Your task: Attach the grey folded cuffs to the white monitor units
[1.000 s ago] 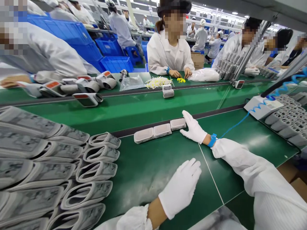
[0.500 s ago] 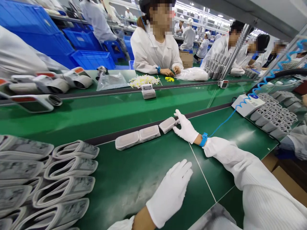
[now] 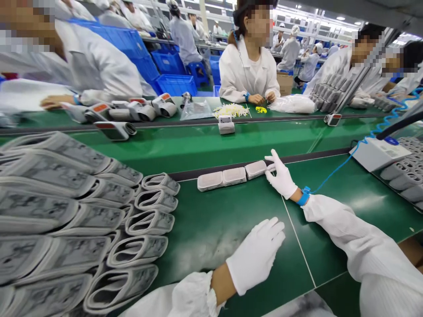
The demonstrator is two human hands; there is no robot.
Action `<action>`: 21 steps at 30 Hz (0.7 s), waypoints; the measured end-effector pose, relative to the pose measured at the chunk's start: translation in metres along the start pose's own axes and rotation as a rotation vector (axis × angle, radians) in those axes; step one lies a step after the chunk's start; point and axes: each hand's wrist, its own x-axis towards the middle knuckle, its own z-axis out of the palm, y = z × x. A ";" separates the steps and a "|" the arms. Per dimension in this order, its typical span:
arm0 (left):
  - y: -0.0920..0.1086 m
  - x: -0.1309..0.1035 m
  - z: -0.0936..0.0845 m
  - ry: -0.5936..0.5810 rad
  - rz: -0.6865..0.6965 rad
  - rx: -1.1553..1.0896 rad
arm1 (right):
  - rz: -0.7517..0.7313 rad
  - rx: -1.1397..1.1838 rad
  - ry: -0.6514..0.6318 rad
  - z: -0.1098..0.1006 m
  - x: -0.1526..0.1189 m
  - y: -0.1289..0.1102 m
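Three folded grey fabric cuffs stand in a row along the dark edge strip: a left one (image 3: 210,181), a middle one (image 3: 234,176) and a right one (image 3: 255,169). My right hand (image 3: 281,177), in a white glove with a blue wrist strap, has its fingers apart at the right cuff's end. Its lower fingers meet or nearly meet that cuff; I cannot tell which. Lower down, my left hand (image 3: 256,256), also gloved, lies flat over the green table (image 3: 205,233) with fingers stretched out, holding nothing.
Stacked folded cuffs (image 3: 142,244) fill the left side. A white box (image 3: 380,153) and more cuffs (image 3: 405,176) stand at right. Beyond the green belt (image 3: 185,149), a co-worker (image 3: 249,70) sits by small white and yellow parts (image 3: 231,110). A blue coiled cord (image 3: 340,163) runs to my right wrist.
The view has swung left, so everything sits further right in the picture and more of the cuff stack shows. Both hands keep nearly the same pose and place beside the row.
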 end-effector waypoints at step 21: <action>-0.001 -0.001 0.001 -0.009 0.001 0.018 | -0.031 -0.013 -0.007 -0.001 0.001 -0.003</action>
